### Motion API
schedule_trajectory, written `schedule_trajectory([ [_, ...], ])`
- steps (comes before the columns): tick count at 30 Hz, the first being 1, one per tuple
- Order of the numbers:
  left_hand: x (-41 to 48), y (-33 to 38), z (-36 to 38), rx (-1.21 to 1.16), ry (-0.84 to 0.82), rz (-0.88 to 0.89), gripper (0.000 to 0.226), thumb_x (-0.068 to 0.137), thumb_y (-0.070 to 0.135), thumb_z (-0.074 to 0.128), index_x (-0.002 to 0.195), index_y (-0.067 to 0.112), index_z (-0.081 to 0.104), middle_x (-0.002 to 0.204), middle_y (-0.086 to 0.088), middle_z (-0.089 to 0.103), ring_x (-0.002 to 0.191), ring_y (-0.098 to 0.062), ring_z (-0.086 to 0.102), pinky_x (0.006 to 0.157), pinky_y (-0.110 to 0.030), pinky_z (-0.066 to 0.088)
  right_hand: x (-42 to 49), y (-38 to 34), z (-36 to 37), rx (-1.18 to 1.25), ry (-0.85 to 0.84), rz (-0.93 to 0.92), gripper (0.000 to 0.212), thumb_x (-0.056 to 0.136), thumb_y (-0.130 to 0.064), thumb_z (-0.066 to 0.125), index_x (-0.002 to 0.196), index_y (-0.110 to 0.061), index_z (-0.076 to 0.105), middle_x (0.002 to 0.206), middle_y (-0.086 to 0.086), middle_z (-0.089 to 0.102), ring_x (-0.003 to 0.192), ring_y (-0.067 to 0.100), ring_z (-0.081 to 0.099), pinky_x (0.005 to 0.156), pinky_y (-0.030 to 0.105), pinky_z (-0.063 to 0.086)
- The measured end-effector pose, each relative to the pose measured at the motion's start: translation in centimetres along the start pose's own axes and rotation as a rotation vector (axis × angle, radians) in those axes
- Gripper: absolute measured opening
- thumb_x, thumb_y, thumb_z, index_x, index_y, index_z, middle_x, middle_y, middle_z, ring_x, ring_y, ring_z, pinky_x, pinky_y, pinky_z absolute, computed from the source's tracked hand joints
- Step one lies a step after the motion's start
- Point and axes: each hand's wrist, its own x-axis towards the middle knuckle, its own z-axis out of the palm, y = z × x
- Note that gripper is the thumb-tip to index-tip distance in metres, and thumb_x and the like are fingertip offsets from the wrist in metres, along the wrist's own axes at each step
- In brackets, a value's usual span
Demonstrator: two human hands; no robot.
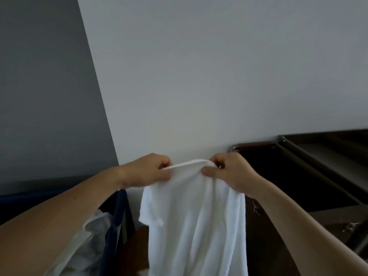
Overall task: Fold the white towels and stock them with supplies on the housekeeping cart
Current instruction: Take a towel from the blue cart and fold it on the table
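Observation:
A white towel (195, 222) hangs in front of me, bunched into long vertical folds and running out of the frame at the bottom. My left hand (147, 170) pinches its top edge on the left. My right hand (233, 172) pinches the same edge on the right, thumb on the near side. The two hands are held close together at chest height, in front of a pale wall. The dark housekeeping cart (310, 160) stands at the right, its metal-edged top and a lower shelf showing behind my right forearm.
A dark blue laundry bag (119, 220) hangs open at lower left with pale linen (93, 236) inside it. A grey wall fills the left side and a pale wall fills the middle and right. A brown surface (135, 251) shows below the bag.

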Motion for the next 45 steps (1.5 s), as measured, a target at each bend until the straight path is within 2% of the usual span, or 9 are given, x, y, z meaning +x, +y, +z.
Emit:
schedule_trajectory([
  [11, -1.8, -6.9, 0.2, -0.517, 0.037, -0.215, 0.020, 0.091, 0.022, 0.068, 0.096, 0.005, 0.074, 0.100, -0.015, 0.075, 0.091, -0.026, 0.071, 0.088, -0.037, 0.057, 0.8, 3.1, -1.7, 0.284, 0.153, 0.332, 0.020, 0.081, -0.028, 0.082, 0.075, -0.011, 0.074, 0.076, 0.008, 0.075, 0.069, 0.027, 0.074, 0.067, 0.039, 0.060],
  [18, 0.5, -3.4, 0.8, -1.055, 0.359, -0.227, 0.028, 0.084, 0.021, 0.073, 0.093, -0.003, 0.064, 0.098, -0.020, 0.069, 0.087, -0.032, 0.065, 0.082, -0.043, 0.053, 1.4, 2.6, 0.3, 0.320, 0.322, 0.306, 0.017, 0.079, -0.017, 0.084, 0.089, -0.016, 0.071, 0.082, 0.002, 0.073, 0.075, 0.019, 0.070, 0.070, 0.033, 0.057],
  [21, 1.9, -0.1, 1.2, -0.929, 0.421, -0.232, 0.022, 0.086, 0.021, 0.074, 0.087, -0.002, 0.072, 0.086, -0.015, 0.072, 0.072, -0.026, 0.066, 0.070, -0.038, 0.053, 2.1, 1.3, 1.4, 0.325, 0.437, 0.262, 0.016, 0.079, -0.019, 0.083, 0.082, -0.021, 0.068, 0.073, -0.008, 0.067, 0.064, 0.006, 0.062, 0.056, 0.020, 0.045],
  [25, 3.2, 3.2, 3.5, -0.742, 0.427, -0.191, 0.024, 0.089, 0.017, 0.071, 0.085, -0.006, 0.071, 0.078, -0.015, 0.067, 0.071, -0.026, 0.062, 0.068, -0.047, 0.055, 2.5, -1.2, 2.6, 0.265, 0.547, 0.108, 0.019, 0.079, -0.023, 0.082, 0.077, -0.029, 0.064, 0.069, -0.013, 0.067, 0.061, -0.007, 0.061, 0.056, 0.009, 0.043],
  [31, 4.1, 3.6, 5.6, -0.735, 0.366, -0.199, 0.038, 0.094, 0.016, 0.061, 0.058, 0.010, 0.052, 0.048, 0.004, 0.048, 0.044, -0.011, 0.043, 0.042, -0.019, 0.034, 1.8, -2.3, 4.3, 0.030, 0.366, -0.013, 0.011, 0.091, -0.018, 0.066, 0.095, -0.029, 0.066, 0.081, -0.022, 0.063, 0.075, -0.011, 0.060, 0.068, -0.001, 0.040],
  [36, 3.3, 3.0, 5.2, -1.182, 0.224, -0.236, 0.021, 0.094, 0.008, 0.056, 0.088, -0.006, 0.070, 0.080, -0.019, 0.070, 0.068, -0.025, 0.068, 0.061, -0.031, 0.056, 1.2, -2.0, 4.0, 0.214, 0.185, 0.000, 0.039, 0.085, 0.006, 0.052, 0.094, -0.027, 0.070, 0.092, -0.004, 0.076, 0.088, 0.010, 0.073, 0.090, 0.034, 0.058],
  [39, 2.7, 2.6, 5.4, -1.216, 0.156, -0.225, 0.019, 0.089, 0.002, 0.050, 0.086, -0.007, 0.066, 0.080, -0.018, 0.059, 0.071, -0.026, 0.059, 0.064, -0.034, 0.051, 1.2, -1.3, 3.8, 0.197, 0.171, -0.038, 0.037, 0.085, 0.007, 0.058, 0.088, -0.027, 0.072, 0.086, -0.007, 0.077, 0.086, 0.006, 0.072, 0.087, 0.031, 0.057],
  [42, 2.2, 2.4, 6.2, -1.208, 0.150, -0.200, 0.026, 0.092, -0.004, 0.048, 0.107, -0.019, 0.063, 0.092, -0.021, 0.060, 0.083, -0.031, 0.056, 0.074, -0.038, 0.047, 1.4, -0.7, 3.7, 0.155, 0.185, -0.047, 0.039, 0.083, 0.008, 0.060, 0.081, -0.029, 0.073, 0.083, -0.010, 0.076, 0.081, 0.004, 0.071, 0.080, 0.028, 0.058],
  [45, 2.1, 2.2, 7.1, -1.233, 0.228, -0.217, 0.025, 0.096, -0.003, 0.049, 0.110, -0.020, 0.063, 0.092, -0.022, 0.062, 0.076, -0.028, 0.058, 0.067, -0.032, 0.047, 1.5, -0.3, 4.0, 0.159, 0.181, -0.063, 0.033, 0.083, 0.005, 0.063, 0.081, -0.026, 0.073, 0.083, -0.008, 0.076, 0.080, 0.009, 0.071, 0.080, 0.031, 0.059],
])
